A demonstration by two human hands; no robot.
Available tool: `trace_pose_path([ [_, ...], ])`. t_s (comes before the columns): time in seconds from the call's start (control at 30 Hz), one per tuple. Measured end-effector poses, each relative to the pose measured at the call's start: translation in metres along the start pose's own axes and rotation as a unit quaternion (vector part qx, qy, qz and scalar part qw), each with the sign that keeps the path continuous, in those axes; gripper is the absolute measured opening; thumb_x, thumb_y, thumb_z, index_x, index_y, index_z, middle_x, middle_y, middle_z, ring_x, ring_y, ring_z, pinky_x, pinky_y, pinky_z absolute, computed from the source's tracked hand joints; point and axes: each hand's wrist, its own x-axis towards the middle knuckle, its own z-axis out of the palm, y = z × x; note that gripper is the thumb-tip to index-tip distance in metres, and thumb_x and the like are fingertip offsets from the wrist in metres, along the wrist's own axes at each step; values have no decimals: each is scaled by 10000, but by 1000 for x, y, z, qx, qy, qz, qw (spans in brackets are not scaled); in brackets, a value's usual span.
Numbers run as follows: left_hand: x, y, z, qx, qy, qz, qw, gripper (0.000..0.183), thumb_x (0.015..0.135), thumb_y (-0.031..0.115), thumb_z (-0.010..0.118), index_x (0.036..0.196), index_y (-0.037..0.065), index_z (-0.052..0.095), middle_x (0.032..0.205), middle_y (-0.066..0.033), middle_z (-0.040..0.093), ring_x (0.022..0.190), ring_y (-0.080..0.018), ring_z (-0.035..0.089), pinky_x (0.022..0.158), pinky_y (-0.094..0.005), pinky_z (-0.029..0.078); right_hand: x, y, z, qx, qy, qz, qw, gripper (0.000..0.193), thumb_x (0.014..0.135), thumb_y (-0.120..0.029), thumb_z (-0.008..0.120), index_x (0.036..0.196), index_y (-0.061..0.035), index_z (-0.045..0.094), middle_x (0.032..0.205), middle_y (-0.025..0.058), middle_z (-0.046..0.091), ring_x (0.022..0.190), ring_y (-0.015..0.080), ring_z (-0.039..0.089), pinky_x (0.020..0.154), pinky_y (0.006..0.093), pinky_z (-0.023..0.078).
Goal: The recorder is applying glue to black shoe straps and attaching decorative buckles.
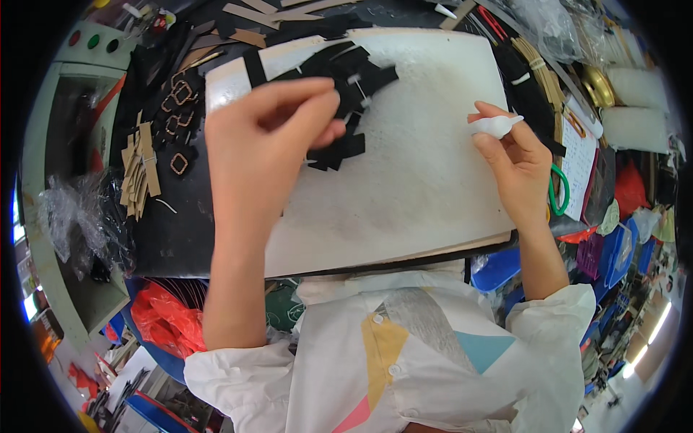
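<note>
My right hand [522, 167] holds a small white squeeze bottle with a pointed nozzle [494, 128] over the right side of the white board [411, 173]. The nozzle points right. My left hand [253, 141] is raised over the board's left part, thumb and fingertips pinched together and slightly blurred. Whatever may be between those fingertips does not show. Behind and beside that hand lies a heap of black strips [339, 148], some with small pale pieces on them. The left hand hides part of this heap.
Square beaded frames [179, 164] and a pile of tan strips [138, 169] lie left of the board. At the right are green-handled scissors [558, 189], a written sheet [580, 169] and a bundle of tan sticks [541, 72]. Clear plastic bags [76, 216] hang at the left.
</note>
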Motion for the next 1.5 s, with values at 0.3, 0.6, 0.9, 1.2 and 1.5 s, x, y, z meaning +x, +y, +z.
trace_pose_path([
  [0.3,-106,-58,16,-72,12,-92,993,164,856,-77,684,1018,-90,699,843,-103,695,735,-141,695,679,-207,550,-31,-32,-8,-222,-123,-165,953,297,728,18,780,1009,-14,688,954,94,670,827,218,636,736,309,504],
  [0.6,-112,-68,19,32,19,0,999,176,831,-105,695,1001,-62,720,808,-124,690,718,-145,707,597,-196,534,-33,-30,9,-381,-89,-403,827,426,587,-78,653,1003,-18,722,993,76,665,825,245,576,647,332,450],
  [0.9,-111,-69,19,25,12,15,999,176,837,-98,693,1006,-53,720,814,-121,696,726,-135,706,598,-194,534,-34,-40,15,-436,-128,-431,779,424,606,-158,627,992,-14,730,996,62,665,809,220,592,645,313,403],
  [1.2,-111,-66,19,37,0,-2,999,172,872,-74,677,1042,-69,708,851,-109,679,723,-145,694,638,-204,529,-40,-43,12,-449,-129,-417,780,435,607,-194,607,983,-10,725,1003,63,661,846,219,606,669,329,397],
  [1.5,-111,-67,18,31,-4,-1,1000,177,859,-79,685,1033,-63,712,835,-114,680,725,-146,699,627,-204,534,-38,-47,18,-444,-135,-404,788,419,609,-191,629,978,-19,727,1003,53,661,844,216,609,678,332,388],
])
